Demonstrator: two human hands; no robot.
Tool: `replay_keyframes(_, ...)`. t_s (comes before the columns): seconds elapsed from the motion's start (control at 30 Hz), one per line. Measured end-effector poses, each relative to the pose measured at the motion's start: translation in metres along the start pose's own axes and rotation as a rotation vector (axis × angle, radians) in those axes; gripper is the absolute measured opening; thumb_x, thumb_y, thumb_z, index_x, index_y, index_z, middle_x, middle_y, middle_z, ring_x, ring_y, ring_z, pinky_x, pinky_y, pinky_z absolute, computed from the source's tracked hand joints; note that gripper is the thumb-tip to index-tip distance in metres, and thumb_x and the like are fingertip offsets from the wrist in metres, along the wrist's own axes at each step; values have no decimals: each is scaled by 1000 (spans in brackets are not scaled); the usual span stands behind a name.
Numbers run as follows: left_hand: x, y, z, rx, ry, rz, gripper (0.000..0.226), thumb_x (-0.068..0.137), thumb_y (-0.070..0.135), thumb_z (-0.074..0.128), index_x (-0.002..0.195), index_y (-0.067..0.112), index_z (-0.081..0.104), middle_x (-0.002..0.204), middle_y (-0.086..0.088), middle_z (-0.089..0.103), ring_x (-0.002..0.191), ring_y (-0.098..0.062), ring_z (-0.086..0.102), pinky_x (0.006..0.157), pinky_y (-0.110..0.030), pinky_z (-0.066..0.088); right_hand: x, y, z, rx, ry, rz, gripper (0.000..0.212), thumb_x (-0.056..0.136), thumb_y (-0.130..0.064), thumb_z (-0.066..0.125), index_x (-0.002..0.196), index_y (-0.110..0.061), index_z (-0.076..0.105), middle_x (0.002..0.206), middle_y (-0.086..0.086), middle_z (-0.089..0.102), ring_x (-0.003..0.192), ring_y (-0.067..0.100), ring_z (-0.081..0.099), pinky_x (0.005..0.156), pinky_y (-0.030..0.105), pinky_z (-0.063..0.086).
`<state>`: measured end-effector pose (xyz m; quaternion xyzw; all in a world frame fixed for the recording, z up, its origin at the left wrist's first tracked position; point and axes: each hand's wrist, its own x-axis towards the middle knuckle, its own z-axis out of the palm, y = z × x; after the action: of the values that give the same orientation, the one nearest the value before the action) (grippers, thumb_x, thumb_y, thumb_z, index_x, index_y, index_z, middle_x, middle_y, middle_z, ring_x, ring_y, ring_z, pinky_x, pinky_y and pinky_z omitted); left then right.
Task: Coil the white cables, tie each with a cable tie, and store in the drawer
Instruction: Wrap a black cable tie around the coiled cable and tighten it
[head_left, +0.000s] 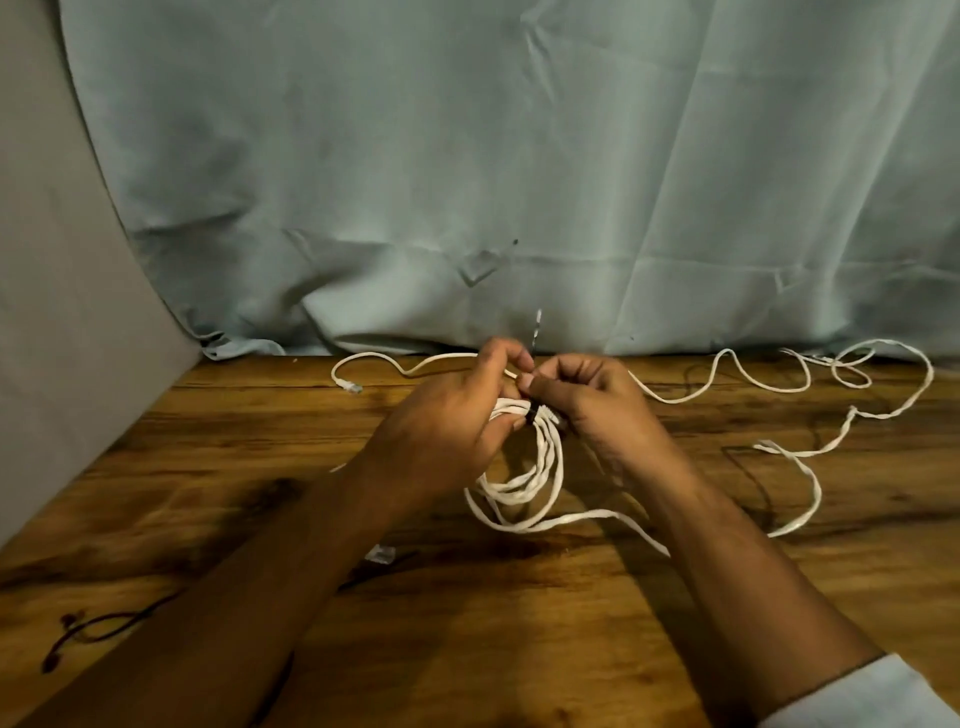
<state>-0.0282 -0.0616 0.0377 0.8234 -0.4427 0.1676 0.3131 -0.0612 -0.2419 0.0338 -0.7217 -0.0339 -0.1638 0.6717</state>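
Tension should be even, since left hand (457, 410) and right hand (597, 400) both grasp the coiled white cable (535, 483) above the tabletop (208, 493), so the black cable tie (531, 418) is best pulled straight until snug.

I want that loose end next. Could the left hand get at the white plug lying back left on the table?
Probably yes: only bare table lies between the left hand and the plug, though that hand holds the coil.

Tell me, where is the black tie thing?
The black cable tie wraps the top of the coiled white cable, mid-table in the head view, pinched between the left hand and right hand, tail pointing up.
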Motion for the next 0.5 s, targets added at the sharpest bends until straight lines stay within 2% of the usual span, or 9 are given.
replay_keyframes(0.07,0,-3,3,14,-16,30,35,96,28,63,126,36,45,103,8,71,94,-15,66,80,-41,52,1,0,-2,29,-5,99,15,91,-6,72,77,-1,69,68,18,62,50,16,51,46,23,38)
replay_keyframes(0.13,-1,-5,6,-9,-1,46,30,96,31,61,124,37,53,111,13,70,102,-11,65,85,-40,53,3,1,-4,30,20,198,9,89,-4,71,80,-4,71,66,14,64,50,17,53,48,23,39)
replay_keyframes(0.2,1,-10,7,-34,28,62,28,95,32,59,122,32,63,116,15,71,107,-7,65,91,-36,52,4,4,-4,51,39,275,2,87,-4,70,89,-4,71,67,11,65,54,19,55,53,26,40)
replay_keyframes(0.27,3,-12,7,-29,37,84,25,95,29,60,118,27,69,115,14,73,106,-4,64,91,-28,50,3,7,-3,69,9,321,5,87,-5,70,92,-4,71,66,9,65,53,18,56,55,27,40)
replay_keyframes(0.3,3,-13,6,-28,32,86,23,96,27,62,117,26,71,114,14,73,104,-2,64,89,-23,48,2,7,-2,49,-11,324,4,89,-7,70,86,-7,73,64,8,65,52,17,56,54,27,41)
replay_keyframes(0.33,4,-14,6,-30,23,82,23,95,27,62,116,26,71,113,13,73,103,-1,63,88,-21,48,1,6,-1,18,-17,305,16,92,-11,71,76,-12,74,62,5,65,51,15,57,52,25,42)
replay_keyframes(0.4,5,-18,4,-29,19,62,23,94,29,60,114,25,71,110,13,71,101,-2,63,87,-26,48,-2,0,0,-15,-18,227,30,99,-23,68,70,-16,73,60,1,65,50,12,58,48,22,45)
replay_keyframes(0.47,6,-24,1,-33,45,19,22,92,31,59,110,26,70,108,13,67,99,-2,60,84,-27,46,-4,-6,0,9,-75,116,15,97,-25,71,93,-11,71,69,3,67,56,11,61,50,24,50)
replay_keyframes(0.5,6,-28,-1,-39,64,-11,20,92,30,61,109,26,70,108,12,65,99,-2,59,83,-26,45,-4,-7,-1,9,-109,61,17,92,-17,76,104,-8,67,77,5,67,61,11,62,55,25,53)
